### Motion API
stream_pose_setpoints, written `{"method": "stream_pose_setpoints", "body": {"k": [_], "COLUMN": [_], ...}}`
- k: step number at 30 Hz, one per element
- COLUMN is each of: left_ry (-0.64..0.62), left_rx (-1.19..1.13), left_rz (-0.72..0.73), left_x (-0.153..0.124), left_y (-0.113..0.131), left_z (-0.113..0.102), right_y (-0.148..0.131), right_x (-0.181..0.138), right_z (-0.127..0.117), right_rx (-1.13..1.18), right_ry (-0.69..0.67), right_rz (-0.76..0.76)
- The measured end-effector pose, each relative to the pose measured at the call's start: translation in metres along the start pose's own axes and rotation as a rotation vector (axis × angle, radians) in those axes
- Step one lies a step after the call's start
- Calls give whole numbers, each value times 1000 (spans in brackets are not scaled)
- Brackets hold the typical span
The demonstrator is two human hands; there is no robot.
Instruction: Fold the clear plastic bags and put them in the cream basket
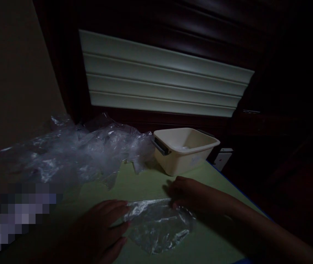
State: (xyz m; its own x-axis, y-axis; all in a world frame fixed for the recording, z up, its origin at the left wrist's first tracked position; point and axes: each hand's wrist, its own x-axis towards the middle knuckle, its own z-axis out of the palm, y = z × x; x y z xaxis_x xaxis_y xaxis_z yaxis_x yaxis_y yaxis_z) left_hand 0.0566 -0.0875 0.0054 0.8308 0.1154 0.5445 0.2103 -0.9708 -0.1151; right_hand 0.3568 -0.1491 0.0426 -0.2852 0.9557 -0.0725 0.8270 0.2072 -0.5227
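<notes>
**Both hands flat on a clear plastic bag, dim tabletop**

Head view. The scene is dark; fine detail is limited.

1. Left hand (101,229): palm down, fingers extended and slightly spread. The fingertips rest on the left edge of a clear plastic bag (159,227). The grip is wide and flat; nothing is enclosed in it.

2. Right hand (193,194): palm down, fingers pointing toward the left hand. The fingertips press the upper right corner of the same bag. The grip appears flat and unclosed, though shadow hides the thumb, so a light pinch on the bag's edge cannot be ruled out.

3. Clear plastic bag: lies flat on the green tabletop (134,183), between the two hands and touching both. Its top edge runs straight from one set of fingertips to the other. The remainder spreads toward the person, below the line of the hands, with creases catching the light.

4. Beyond the right hand, farther from the person: a cream plastic tub (185,152) with a dark side handle, standing upright near the tabletop's far edge.

5. Beyond the left hand, to its outer side: a loose heap of crumpled clear plastic (74,150), just beside the tub, well apart from the flat bag.

6. Behind the tabletop: a pale slatted panel (162,79) set in dark surroundings.
</notes>
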Motion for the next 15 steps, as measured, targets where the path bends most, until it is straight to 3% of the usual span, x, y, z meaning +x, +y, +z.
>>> {"method": "stream_pose_setpoints", "body": {"k": [8, 12, 15], "left_ry": [-4, 83, 40], "left_rx": [-100, -96, -68], "left_rz": [-134, -191, -140], "left_x": [-5, -10, -16], "left_y": [-2, -2, -5], "left_z": [4, 13, 17], "right_y": [6, 17, 28], "right_x": [-9, -17, -18], "right_z": [-13, -27, -30], "right_rx": [252, 340, 238], "right_ry": [-95, -242, -173], "right_rz": [-20, -174, -222]}}
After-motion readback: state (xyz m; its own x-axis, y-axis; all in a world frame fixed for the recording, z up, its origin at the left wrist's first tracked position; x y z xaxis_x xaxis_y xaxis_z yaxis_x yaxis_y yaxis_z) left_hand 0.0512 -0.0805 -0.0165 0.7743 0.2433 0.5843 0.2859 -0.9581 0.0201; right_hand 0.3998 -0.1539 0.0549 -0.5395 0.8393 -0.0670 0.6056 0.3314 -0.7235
